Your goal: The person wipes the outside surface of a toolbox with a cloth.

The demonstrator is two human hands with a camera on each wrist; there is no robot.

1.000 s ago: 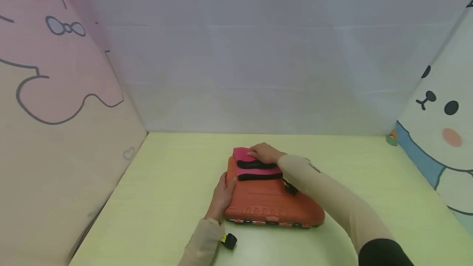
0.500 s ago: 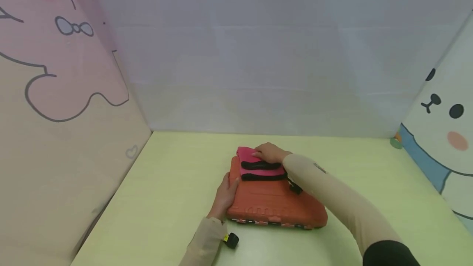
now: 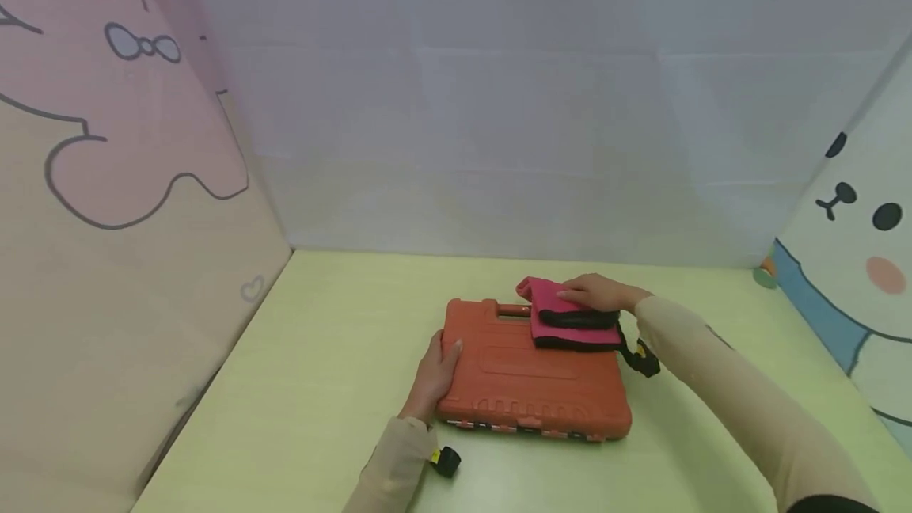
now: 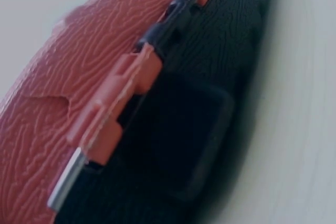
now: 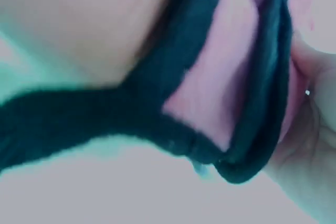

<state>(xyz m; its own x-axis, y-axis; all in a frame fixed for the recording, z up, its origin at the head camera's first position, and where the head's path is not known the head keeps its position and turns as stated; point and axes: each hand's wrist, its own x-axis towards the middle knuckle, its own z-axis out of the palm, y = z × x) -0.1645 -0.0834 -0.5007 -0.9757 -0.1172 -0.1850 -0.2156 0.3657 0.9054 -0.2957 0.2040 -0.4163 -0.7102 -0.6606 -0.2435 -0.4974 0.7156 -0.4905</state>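
Note:
An orange plastic carrying case [image 3: 527, 386] lies flat on the table, its built-in handle at the far edge. My left hand [image 3: 433, 374] holds the case's left side, thumb on top; the hidden fingers lie along the edge. In the left wrist view, the orange lid [image 4: 79, 66] meets a black lower half at a hinge with a metal pin. My right hand [image 3: 598, 293] grips a folded pink cloth piece with black edging [image 3: 545, 297] at the case's far right. A black strap hangs from the cloth in the right wrist view, where part of my right hand [image 5: 310, 129] shows.
The pale yellow table [image 3: 342, 331] reaches back to a whitish wall sheet [image 3: 463, 141]. Cartoon-printed panels stand at left [image 3: 142, 275] and right [image 3: 855, 260]. Small black wrist cameras are strapped to both wrists.
My right hand has carried the pink cloth to the right across the case, uncovering the lid's far left part and the handle. My left hand stays on the case's left side.

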